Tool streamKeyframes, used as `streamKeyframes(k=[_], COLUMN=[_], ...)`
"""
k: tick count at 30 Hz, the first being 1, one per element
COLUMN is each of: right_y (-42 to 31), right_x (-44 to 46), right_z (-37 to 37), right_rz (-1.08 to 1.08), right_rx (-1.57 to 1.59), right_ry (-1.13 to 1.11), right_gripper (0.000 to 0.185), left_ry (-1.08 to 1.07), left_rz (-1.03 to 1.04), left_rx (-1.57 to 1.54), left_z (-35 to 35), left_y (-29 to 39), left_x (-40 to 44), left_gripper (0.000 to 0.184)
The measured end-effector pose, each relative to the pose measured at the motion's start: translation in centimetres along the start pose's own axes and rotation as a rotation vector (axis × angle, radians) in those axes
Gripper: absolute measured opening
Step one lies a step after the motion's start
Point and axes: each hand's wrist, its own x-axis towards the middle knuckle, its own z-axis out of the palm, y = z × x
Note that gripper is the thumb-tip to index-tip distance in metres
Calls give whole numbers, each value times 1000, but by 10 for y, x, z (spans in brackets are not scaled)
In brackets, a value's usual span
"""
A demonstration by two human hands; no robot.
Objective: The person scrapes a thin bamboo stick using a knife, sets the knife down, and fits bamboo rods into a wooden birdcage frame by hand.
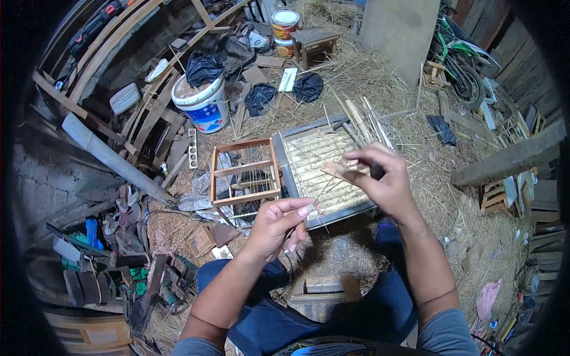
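My left hand [282, 224] is closed in a pinch on thin sticks, low in front of the slatted panel. Thumb and fingers of my right hand [380, 178] are curled near a small flat wooden piece [332, 170]; whether they grip it is hard to make out. Beneath both hands lies the pale slatted panel [303, 148] in a grey frame. A brown wooden frame [246, 196] with thin bars stands against its left side. Several long split sticks [357, 121] rest at the panel's upper right.
A white bucket [202, 105] with a black bag on top stands at upper left. A small wooden stool [314, 43] is farther back. An upright board [399, 38] and a green motorbike [460, 62] are at upper right. Straw covers the ground.
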Motion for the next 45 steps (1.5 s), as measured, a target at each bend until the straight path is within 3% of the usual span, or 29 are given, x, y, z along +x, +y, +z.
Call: streamKeyframes(k=[1,4,12,15,17,18,21,25,43,45], right_y=[1,3,15,18,17,16,9,-13,2,-3], right_x=[-1,-5,-9,-10,-12,-13,-18,-17,-29,-20], right_z=[-2,4,8,10,15,18,31,42,58,45], right_rz=[-50,-81,-120,-145,47,43,478,550,536,436], right_rx=[-60,-181,-430,-379,-102,-101,472,689,702,481], right_ry=[-78,-195,-271,-274,-280,-281,-303,-256,-352,-327], right_gripper=[30,32,27,22,11,11,17,12,16,23], left_ry=[8,-31,-221,-191,-118,-44,115,134,193,203], left_rz=[-14,-80,-139,-59,-13,29,252,382,351,356], left_rx=[3,-52,-232,-378,-302,-226,7,36,68,86], left_z=[-2,-10,-35,-39,-37,-35,-18,-4,-5,-7], left_y=[3,10,13,11,12,11,-3,-6,-4,-2], left_x=[0,1,6,8,11,12,17,17,21,22], left_gripper=[29,30,35,35,35,35,33,33,17,16])
